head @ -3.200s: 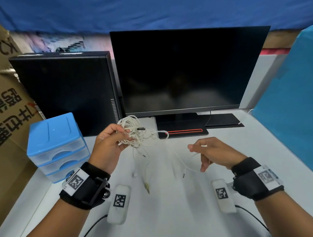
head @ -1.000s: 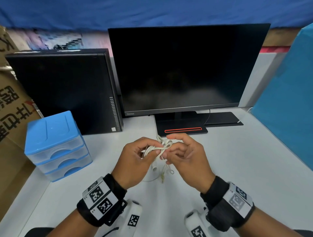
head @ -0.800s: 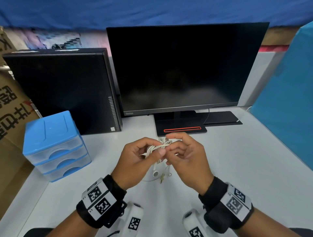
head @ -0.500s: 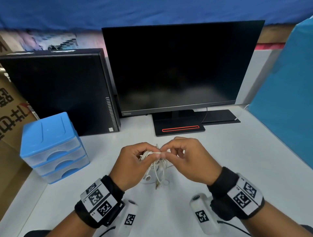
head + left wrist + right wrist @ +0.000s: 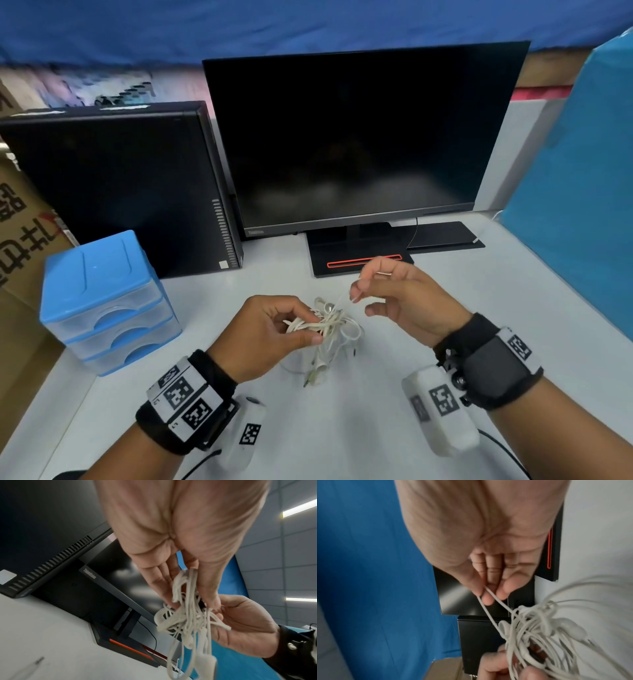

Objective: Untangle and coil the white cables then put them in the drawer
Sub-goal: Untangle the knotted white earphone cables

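White tabletop (image 5: 479,308), blue cloth behind. Far left: blue drawer unit (image 5: 102,294), all three drawers closed. Next, black computer case (image 5: 120,185), then dark monitor (image 5: 359,137). Left hand (image 5: 270,332) clamps the bundle of white cables (image 5: 329,325) above the tabletop. Right hand (image 5: 397,301), just beside, pinches one strand pulled from the bundle.

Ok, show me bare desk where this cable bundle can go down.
Bare desk lies right of the right hand, before the blue panel. Another patch lies between drawer unit and left hand. Crowded under the white cables.
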Action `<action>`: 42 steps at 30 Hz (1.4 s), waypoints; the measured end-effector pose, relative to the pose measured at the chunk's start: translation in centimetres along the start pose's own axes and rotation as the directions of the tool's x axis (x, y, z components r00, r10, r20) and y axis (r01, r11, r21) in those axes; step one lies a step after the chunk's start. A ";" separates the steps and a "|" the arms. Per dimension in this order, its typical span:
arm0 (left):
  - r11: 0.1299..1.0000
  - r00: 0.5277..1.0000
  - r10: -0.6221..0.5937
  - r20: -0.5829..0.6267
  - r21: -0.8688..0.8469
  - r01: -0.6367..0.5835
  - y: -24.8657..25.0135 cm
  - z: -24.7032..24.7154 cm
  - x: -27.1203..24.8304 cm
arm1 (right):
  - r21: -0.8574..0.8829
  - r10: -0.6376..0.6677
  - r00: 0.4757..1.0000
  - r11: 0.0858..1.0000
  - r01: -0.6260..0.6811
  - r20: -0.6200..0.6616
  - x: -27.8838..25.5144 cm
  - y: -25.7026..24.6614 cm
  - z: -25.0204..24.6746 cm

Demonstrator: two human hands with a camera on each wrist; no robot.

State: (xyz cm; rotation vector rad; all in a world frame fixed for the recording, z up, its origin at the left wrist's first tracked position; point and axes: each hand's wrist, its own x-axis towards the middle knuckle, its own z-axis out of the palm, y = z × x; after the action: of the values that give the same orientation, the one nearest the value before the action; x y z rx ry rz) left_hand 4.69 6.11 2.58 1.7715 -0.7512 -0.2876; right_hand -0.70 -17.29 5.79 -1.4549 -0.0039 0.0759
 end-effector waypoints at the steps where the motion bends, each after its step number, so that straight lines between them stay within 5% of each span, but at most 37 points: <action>1: 1.000 1.000 0.005 -0.011 0.022 -0.004 0.0 -0.2 0.1 | 0.016 -0.032 0.999 0.999 0.032 0.004 0.0 0.0 -0.1; 6: 0.998 0.999 0.030 -0.041 0.063 -0.027 -0.3 -0.7 0.4 | -0.503 -0.277 0.941 0.852 0.149 -0.192 0.1 1.1 1.3; 10: 0.983 0.997 0.068 -0.027 0.174 -0.063 -0.5 -0.5 0.3 | -0.139 -0.068 0.916 0.990 0.014 -0.395 0.3 0.4 1.9; 14: 0.980 0.997 0.065 -0.045 0.190 -0.055 -0.9 -0.7 0.3 | 0.293 0.107 0.888 0.956 0.032 -0.447 0.7 -0.3 0.7; 18: 1.000 0.994 0.019 -0.103 -0.001 -0.020 -1.0 -0.9 0.6 | 0.174 0.165 0.862 0.981 -0.091 -0.479 0.6 -0.6 -0.2; 22: 0.997 0.995 0.045 -0.094 0.064 -0.039 -1.5 -1.0 0.6 | 0.042 0.246 0.881 0.967 -0.251 -0.405 0.5 -0.8 -0.5; 25: 0.999 0.992 0.038 -0.124 0.041 -0.033 -1.5 -1.2 0.6 | 0.174 0.238 0.866 0.969 -0.177 -0.439 0.8 -0.8 -0.8; 28: 0.998 0.975 0.028 -0.222 -0.053 -0.041 -1.4 -2.0 0.9 | 0.248 0.149 0.797 0.969 0.000 -0.585 1.1 -0.9 -2.1; 32: 0.979 0.947 -0.054 -0.317 -0.204 -0.012 -1.0 -3.2 1.3 | 0.224 0.180 0.712 0.974 -0.033 -0.678 1.3 -0.1 -3.4; 38: 0.924 0.914 -0.193 -0.356 -0.380 0.047 -1.1 -4.0 1.1 | 0.265 0.335 0.725 0.940 -0.214 -0.602 1.4 1.1 -4.9; 42: 0.788 0.926 -0.259 -0.275 -0.614 0.038 -0.6 -4.3 1.2 | 0.005 0.333 0.759 0.917 -0.399 -0.560 1.8 2.7 -6.3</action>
State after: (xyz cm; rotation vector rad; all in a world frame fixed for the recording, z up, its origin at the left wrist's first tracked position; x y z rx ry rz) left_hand 8.13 8.81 3.69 1.2165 -0.2125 -0.2723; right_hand 1.25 -23.17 2.26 -1.5317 0.7724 -0.0289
